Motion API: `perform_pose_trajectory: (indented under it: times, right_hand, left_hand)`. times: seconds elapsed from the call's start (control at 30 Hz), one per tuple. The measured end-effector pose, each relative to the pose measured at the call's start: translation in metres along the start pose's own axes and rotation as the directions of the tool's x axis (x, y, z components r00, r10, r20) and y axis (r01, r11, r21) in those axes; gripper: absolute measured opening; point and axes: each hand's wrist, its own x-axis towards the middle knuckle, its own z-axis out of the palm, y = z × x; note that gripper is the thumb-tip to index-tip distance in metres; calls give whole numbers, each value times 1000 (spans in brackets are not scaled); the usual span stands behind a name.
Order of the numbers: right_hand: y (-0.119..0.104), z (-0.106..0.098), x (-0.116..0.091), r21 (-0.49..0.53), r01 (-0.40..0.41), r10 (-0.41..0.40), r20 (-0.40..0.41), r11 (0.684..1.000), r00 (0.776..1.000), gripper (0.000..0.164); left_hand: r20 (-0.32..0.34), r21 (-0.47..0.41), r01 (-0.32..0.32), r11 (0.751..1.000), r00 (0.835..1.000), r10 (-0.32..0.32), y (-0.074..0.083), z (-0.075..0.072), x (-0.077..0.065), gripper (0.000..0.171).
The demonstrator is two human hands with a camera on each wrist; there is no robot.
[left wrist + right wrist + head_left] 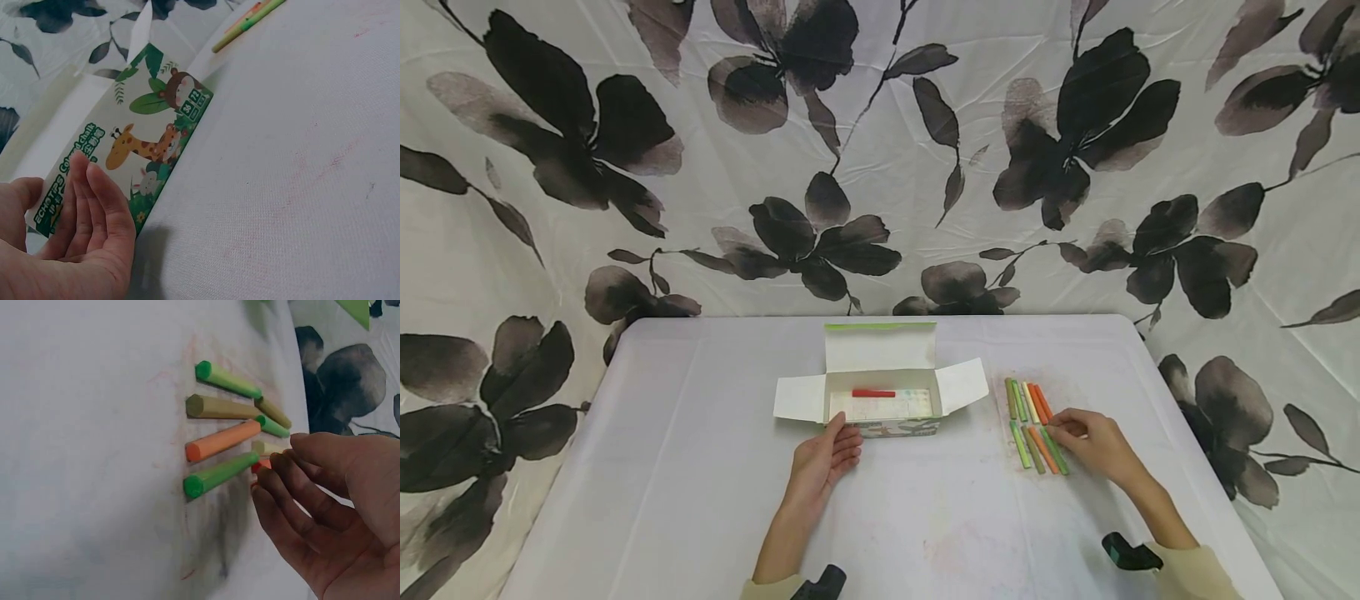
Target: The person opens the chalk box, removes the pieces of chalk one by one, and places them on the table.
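An open chalk box (898,427) stands upright with its white flaps folded out. My left hand (829,454) holds its front left wall, thumb on the inner side and fingers against the printed outside with the giraffe picture (139,149). Inside the box lies one red chalk stick (873,393). To the right, my right hand (1093,442) has its thumb and index finger together at the near end of an orange chalk stick (1042,402), the outermost of the far row; the fingers partly hide it. Closest to that hand in the near row is a green chalk stick (219,475).
Two rows of chalk sticks lie side by side: olive (1011,398), yellow (1031,402), green and orange ones. Coloured dust smudges mark the white tablecloth (700,467). A floral curtain (880,150) hangs behind the table's far edge.
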Motion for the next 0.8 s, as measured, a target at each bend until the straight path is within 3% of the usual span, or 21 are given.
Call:
perform_pose_trajectory:
  times: [0.57, 0.8]
  right_hand:
    - [-55, -20, 45, 4, 170, -169, -82, 986, 982, 9]
    - [-82, -23, 65, 34, 195, -193, -61, 980, 979, 12]
  left_hand:
    - [18, 1, -1, 1000, 1000, 1, 0, -1, 0, 62]
    - [20, 4, 0, 1000, 1000, 0, 1, -1, -2, 61]
